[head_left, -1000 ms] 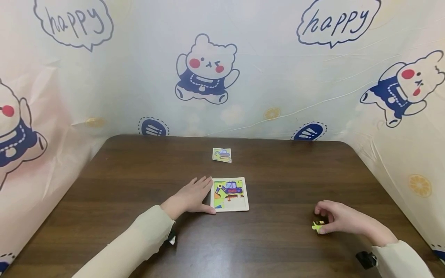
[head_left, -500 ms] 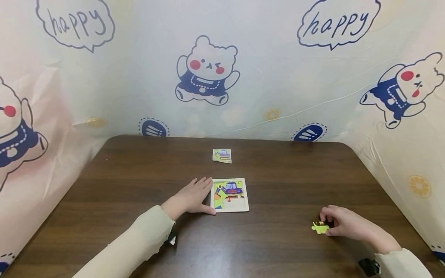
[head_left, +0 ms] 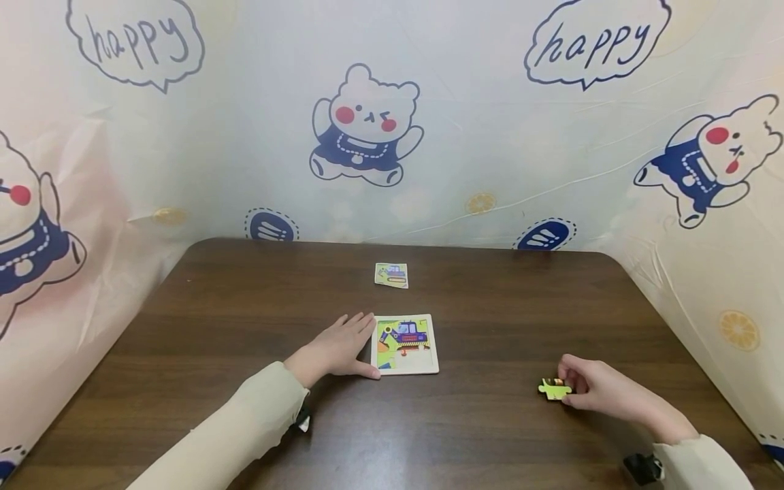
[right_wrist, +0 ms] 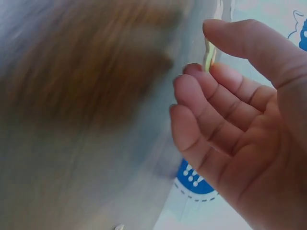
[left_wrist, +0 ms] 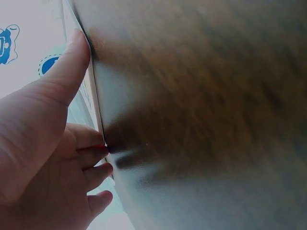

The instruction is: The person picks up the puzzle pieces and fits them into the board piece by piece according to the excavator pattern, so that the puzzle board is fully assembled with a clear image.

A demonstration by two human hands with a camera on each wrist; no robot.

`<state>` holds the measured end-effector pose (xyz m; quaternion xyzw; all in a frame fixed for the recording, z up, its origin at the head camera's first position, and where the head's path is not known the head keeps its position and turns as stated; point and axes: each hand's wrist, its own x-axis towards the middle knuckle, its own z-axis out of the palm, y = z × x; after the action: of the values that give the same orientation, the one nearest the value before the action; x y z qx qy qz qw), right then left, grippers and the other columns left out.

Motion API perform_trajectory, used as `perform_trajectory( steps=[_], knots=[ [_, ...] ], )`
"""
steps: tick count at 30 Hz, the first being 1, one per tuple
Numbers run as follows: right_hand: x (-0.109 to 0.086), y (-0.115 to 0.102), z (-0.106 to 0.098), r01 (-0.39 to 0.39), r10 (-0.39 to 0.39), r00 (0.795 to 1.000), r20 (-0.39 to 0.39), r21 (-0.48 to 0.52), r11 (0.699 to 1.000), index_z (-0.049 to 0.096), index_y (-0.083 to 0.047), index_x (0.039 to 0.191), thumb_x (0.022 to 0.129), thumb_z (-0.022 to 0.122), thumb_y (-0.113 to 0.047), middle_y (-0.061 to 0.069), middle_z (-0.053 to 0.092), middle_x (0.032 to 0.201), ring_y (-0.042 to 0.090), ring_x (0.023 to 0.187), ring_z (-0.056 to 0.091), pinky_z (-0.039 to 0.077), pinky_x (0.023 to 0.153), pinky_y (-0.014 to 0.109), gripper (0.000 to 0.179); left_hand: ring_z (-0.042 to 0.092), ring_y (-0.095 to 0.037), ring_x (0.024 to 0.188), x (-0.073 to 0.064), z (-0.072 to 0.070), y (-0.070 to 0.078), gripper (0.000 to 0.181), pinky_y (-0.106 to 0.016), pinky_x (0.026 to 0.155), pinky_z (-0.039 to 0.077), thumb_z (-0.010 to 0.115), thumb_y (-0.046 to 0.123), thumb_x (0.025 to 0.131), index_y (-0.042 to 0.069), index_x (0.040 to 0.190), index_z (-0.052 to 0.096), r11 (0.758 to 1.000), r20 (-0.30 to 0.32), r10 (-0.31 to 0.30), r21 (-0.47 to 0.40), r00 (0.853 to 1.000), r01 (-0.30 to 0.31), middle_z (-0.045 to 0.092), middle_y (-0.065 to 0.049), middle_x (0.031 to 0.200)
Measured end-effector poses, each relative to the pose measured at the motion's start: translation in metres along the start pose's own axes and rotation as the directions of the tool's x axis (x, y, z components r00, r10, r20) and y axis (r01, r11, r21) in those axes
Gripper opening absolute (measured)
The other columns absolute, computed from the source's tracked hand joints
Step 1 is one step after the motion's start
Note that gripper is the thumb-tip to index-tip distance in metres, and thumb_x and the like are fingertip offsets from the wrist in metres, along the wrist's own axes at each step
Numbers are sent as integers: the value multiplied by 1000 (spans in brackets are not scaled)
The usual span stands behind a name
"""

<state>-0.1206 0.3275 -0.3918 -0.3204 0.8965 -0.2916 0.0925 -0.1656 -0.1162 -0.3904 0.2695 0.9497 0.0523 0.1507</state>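
A white-framed jigsaw puzzle tray (head_left: pixel 404 344) lies mid-table, showing a purple excavator on green. Its lower right part shows bare white. Spread out, my left hand (head_left: pixel 340 346) rests along the tray's left side, thumb at the lower corner and fingertips at the upper one. In the left wrist view that hand (left_wrist: pixel 53 129) has its fingers at the tray's edge. Over at the right, my right hand (head_left: pixel 603 388) pinches a lime-green puzzle piece (head_left: pixel 554 390) between thumb and fingers. The piece (right_wrist: pixel 208 56) appears edge-on in the right wrist view.
A small picture card (head_left: pixel 391 274) with a similar excavator lies beyond the tray. The dark wood table (head_left: pixel 484 299) ends at a patterned cloth backdrop (head_left: pixel 465 136) with cartoon bears. Black bands (head_left: pixel 643 468) circle the wrists.
My right hand first drew slightly right and nearer, the piece turning to show more green, then moved a little left and away with it. The left hand and tray stayed put.
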Motion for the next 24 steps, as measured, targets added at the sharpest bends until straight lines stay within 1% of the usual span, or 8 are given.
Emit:
perform_trajectory(
  steps=[4, 9, 11, 15, 20, 24],
  knots=[
    [11, -9, 0, 0, 0, 1000, -22, -15, 1000, 49, -11, 85, 73, 74, -2, -10, 49, 70, 2, 59, 47, 43, 49, 22, 29, 20, -30, 135, -1, 1, 2, 95, -46, 108, 15, 62, 59, 77, -3, 141, 31, 1000, -2, -4, 0, 1000, 4, 24, -15, 148],
    [31, -19, 1, 12, -14, 999, -46, -29, 999, 53, -9, 87, 75, 74, -5, -10, 52, 72, 3, 63, 50, 45, 53, 23, 25, 19, -30, 135, -1, 3, 2, 96, -46, 108, 15, 62, 60, 77, -3, 141, 30, 1000, -4, -8, 4, 1000, 8, 24, -15, 148],
    [40, -24, 3, 2, -4, 999, -53, -34, 999, 55, -9, 88, 76, 74, -6, -10, 54, 74, 4, 65, 51, 46, 55, 23, 23, 19, -30, 136, -2, 4, 2, 96, -46, 108, 14, 61, 60, 77, -3, 142, 29, 1000, -3, -11, 7, 1000, 11, 23, -15, 148],
    [61, -36, 8, -27, 25, 999, -41, -48, 999, 59, -10, 89, 78, 73, -8, -9, 56, 77, 6, 68, 52, 48, 58, 24, 18, 19, -30, 136, -2, 5, 3, 97, -46, 108, 14, 62, 60, 76, -3, 142, 29, 1000, -4, -16, 5, 1000, 16, 23, -15, 148],
    [86, -52, 16, 9, -11, 999, -37, -66, 998, 60, -8, 92, 78, 72, -7, -7, 58, 79, 7, 69, 54, 49, 60, 27, 18, 19, -30, 136, -2, 7, 5, 97, -46, 108, 14, 61, 61, 77, -3, 142, 29, 1000, -5, -14, 15, 1000, 14, 23, -15, 148],
    [106, -66, 24, 24, -27, 999, -26, -84, 996, 62, -7, 93, 79, 72, -7, -6, 58, 80, 6, 68, 53, 49, 60, 25, 17, 19, -30, 135, -3, 8, 6, 96, -46, 108, 15, 61, 60, 77, -3, 142, 29, 1000, -12, -13, 22, 1000, 13, 24, -16, 148]
  ],
)
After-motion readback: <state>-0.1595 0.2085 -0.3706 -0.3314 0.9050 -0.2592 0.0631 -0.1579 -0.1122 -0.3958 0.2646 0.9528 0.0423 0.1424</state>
